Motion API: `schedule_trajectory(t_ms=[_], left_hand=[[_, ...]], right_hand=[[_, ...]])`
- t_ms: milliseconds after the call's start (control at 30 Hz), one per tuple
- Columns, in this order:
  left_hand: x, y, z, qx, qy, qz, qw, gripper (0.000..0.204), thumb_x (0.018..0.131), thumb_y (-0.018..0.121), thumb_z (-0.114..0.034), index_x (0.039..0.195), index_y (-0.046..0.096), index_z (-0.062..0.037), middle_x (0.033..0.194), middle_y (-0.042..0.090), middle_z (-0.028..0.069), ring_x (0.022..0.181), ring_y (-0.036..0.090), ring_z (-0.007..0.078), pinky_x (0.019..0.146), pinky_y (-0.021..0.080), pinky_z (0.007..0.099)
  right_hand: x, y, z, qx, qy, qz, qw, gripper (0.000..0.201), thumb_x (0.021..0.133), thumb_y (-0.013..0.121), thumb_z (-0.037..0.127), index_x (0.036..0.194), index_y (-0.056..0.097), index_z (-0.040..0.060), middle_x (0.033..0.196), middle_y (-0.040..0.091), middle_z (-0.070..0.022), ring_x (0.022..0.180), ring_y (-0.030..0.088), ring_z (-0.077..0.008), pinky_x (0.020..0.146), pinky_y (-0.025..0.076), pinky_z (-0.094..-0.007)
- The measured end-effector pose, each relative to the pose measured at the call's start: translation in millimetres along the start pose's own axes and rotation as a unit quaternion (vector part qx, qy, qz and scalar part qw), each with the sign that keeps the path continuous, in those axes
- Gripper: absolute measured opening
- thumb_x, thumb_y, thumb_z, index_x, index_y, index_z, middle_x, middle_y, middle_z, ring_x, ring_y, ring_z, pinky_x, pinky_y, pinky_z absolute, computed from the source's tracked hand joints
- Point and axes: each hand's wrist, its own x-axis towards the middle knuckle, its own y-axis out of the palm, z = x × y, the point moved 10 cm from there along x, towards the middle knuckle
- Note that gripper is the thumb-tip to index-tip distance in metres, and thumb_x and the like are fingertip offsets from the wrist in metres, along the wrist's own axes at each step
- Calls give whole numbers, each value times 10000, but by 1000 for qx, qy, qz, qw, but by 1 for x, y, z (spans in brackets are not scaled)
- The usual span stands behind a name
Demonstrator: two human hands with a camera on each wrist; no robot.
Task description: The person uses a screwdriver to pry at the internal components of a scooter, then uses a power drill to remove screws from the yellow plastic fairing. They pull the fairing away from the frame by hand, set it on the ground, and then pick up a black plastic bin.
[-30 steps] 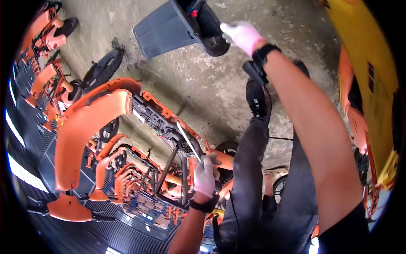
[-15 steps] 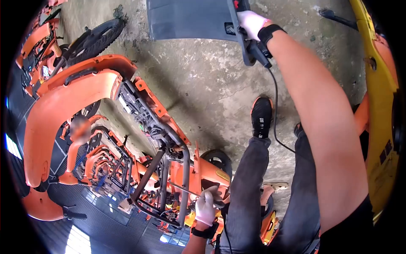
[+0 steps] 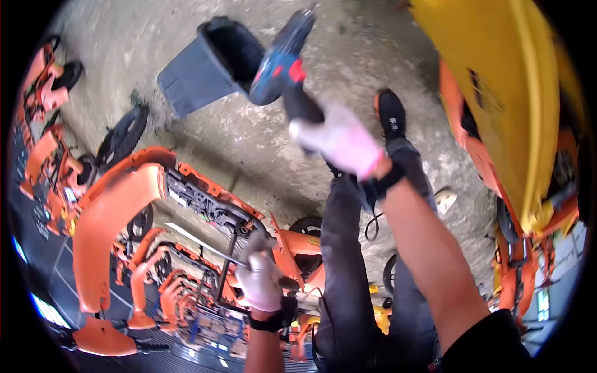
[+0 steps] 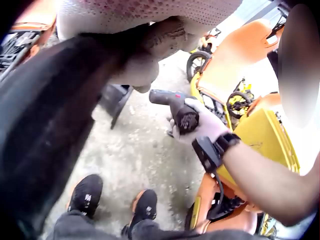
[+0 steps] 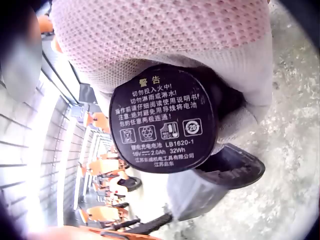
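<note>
My gloved right hand (image 3: 345, 140) grips the black handle of a blue and black power drill (image 3: 280, 65), its bit pointing up and away, beside the dark bin. In the right wrist view the drill's battery base (image 5: 162, 120) shows printed labels under the glove (image 5: 165, 30). My gloved left hand (image 3: 258, 280) holds a long thin light-coloured strip or rod (image 3: 199, 239) near the orange bike frame (image 3: 217, 205); its other end reaches to the upper left. From the left wrist view, the right hand (image 4: 205, 120) is seen curled round the drill (image 4: 175, 102).
A grey bin (image 3: 199, 74) lies on the concrete floor. Rows of orange bikes (image 3: 93, 242) stand at the left, a yellow body panel (image 3: 497, 74) at the right. My shoe (image 3: 390, 115) and a thin black cable (image 3: 372, 229) are below the right hand.
The right hand has come out of the bin with the drill in its grip and moved down towards me. The left hand still holds the strip, now slightly further left.
</note>
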Motion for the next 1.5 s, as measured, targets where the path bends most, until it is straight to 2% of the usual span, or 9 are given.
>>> schedule_trajectory(t_ms=[200, 433, 633, 767, 900, 1100, 1267, 1300, 1500], left_hand=[[-22, 47, -119, -23, 140, 244, 959, 957, 848, 448, -717, 1511, 210, -70, 1331, 531, 165, 426, 323, 8, 415, 312, 181], [-122, 85, -151, 6, 66, 484, 872, 750, 756, 798, -451, 1239, 466, 18, 724, 564, 23, 438, 445, 77, 436, 405, 237], [-182, 130, -181, 106, 109, 406, 901, 604, 669, 791, -51, 1212, 541, 38, 921, 642, 63, 638, 557, 75, 522, 438, 211], [-227, 166, -166, 247, 96, 366, 892, 466, 763, 710, -6, 1207, 577, 40, 914, 646, 35, 695, 575, 54, 583, 459, 198], [-270, 200, -152, 318, 301, 409, 800, 492, 740, 768, -109, 1171, 582, 41, 917, 680, 76, 739, 626, 99, 676, 517, 257], [-328, 253, -115, 504, 301, 512, 627, 600, 782, 769, -318, 1224, 526, 6, 1012, 687, 180, 922, 688, 244, 805, 522, 323], [-308, 321, -183, 437, 462, 398, 661, 362, 900, 641, -335, 1077, 575, -26, 832, 678, 143, 766, 664, 245, 699, 507, 360], [-269, 352, -210, 395, 329, 399, 759, 301, 940, 586, -293, 1014, 581, -1, 787, 668, 110, 736, 628, 177, 701, 487, 329], [-223, 454, -266, 384, 332, 314, 802, 406, 895, 648, -442, 909, 568, -44, 667, 547, 28, 411, 410, 101, 377, 336, 267]], right_hand=[[-183, 36, 45, 40, -58, 99, 993, 672, 783, 682, 244, 1361, 433, 7, 974, 654, -199, 860, 664, -248, 790, 512, -328], [-300, 27, 82, 20, -68, 156, 985, 742, 741, 707, 251, 1388, 421, 29, 1116, 626, -197, 1042, 610, -309, 914, 463, -369], [-379, -22, 120, -70, -232, -230, 943, 804, 755, 710, 181, 1426, 311, -12, 1119, 557, -240, 1010, 581, -370, 859, 471, -415], [-420, -33, 104, -124, -94, -461, 873, 883, 715, 785, 182, 1410, 293, -50, 1092, 537, -246, 1002, 572, -401, 851, 486, -409], [-438, -49, 75, -98, -56, -549, 828, 821, 738, 743, 104, 1399, 294, -82, 1096, 547, -239, 963, 599, -393, 822, 506, -404], [-447, -78, -7, 251, -148, -509, 810, 635, 823, 688, 64, 1368, 373, -25, 1198, 562, -142, 1099, 560, -185, 956, 463, -315], [-515, -132, -23, -22, -114, -520, 846, 461, 786, 660, 26, 1227, 528, -5, 984, 658, -85, 802, 642, -143, 730, 509, -287], [-535, -150, -15, 47, -145, -513, 845, 430, 798, 615, 0, 1222, 544, 5, 993, 655, -76, 816, 634, -134, 725, 506, -282], [-540, -264, -25, 236, -141, -439, 855, 315, 850, 660, 65, 1158, 601, 36, 1017, 645, -42, 913, 610, -150, 840, 498, -312]])
